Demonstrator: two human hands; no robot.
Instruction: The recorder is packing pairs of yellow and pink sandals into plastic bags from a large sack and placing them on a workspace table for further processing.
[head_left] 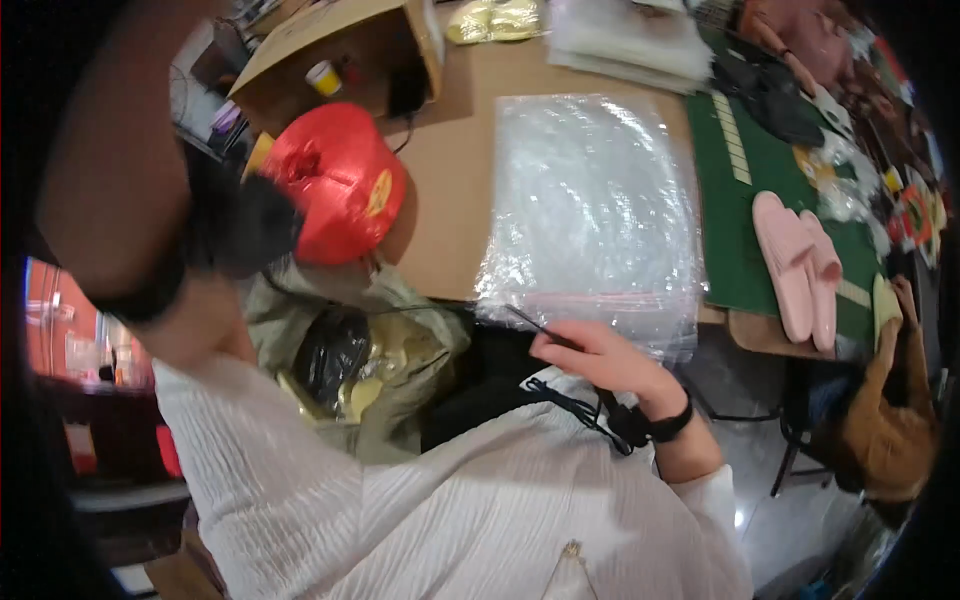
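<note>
The right hand point(610, 358) has thumb and fingers brought together on a thin dark strip point(545, 330); blur hides whether it is a cord or a slim tool. The pinch looks closed and light, near the strip's lower end, with its other end slanting up and leftward to the near edge of the table point(450, 90), beside the near left corner of a stack of clear plastic bags point(595, 190). The left hand point(115, 170) is raised close to the lens and badly blurred; I cannot tell how far its fingers are open or whether they hold anything. To handle the strip well, I would keep that pinch firm but gentle, tilt the far end away from the thin film so that it doesn't snag or crease a bag, and lead the looped black cord point(580, 405) hanging below the right wrist away from the fingers. The left arm would serve better lowered, where both hands can be seen working together. Left of the strip, below the table's edge, an olive sack point(440, 340) gapes with yellow and black contents, its loose mouth a likely place for a cord to catch. Above the sack sits a shiny red cap-like thing point(335, 185), with an open cardboard box point(300, 45) behind it. Right of the bags, pink slippers point(795, 265) lie on a green mat point(735, 240), and farther right another person's arms point(890, 370) reach toward a pale yellow-green slipper point(884, 310).
</note>
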